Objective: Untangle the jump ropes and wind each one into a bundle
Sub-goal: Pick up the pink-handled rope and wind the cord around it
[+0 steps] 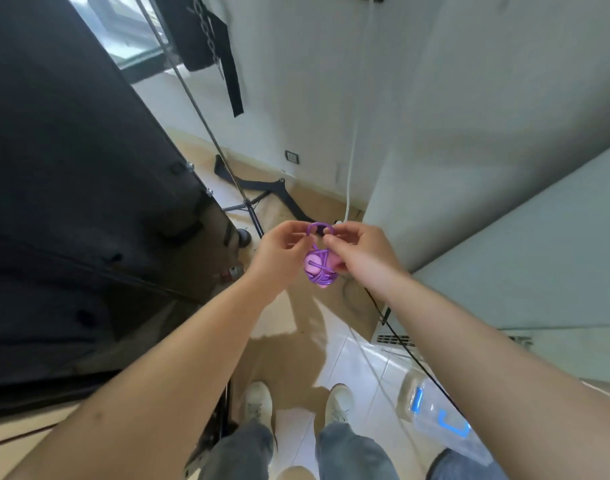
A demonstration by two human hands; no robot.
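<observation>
While a big black screen point(71, 185) filled the left of the frame, both arms reached to the centre, where the left hand point(279, 252) and right hand point(360, 258) met high above the floor point(348, 355). Each hand pinched, thumb against fingers, one side of a small loop point(316, 227), probably drawing it open to free or tuck the end. Under it, between the palms, hung the purple jump rope point(322, 278), wound in tight crossing turns round its pale pink handles point(312, 263).

Purple rope point(320, 278) glossy plastic; floor tiles point(352, 362) shiny; jeans point(352, 452) cloth.
</observation>
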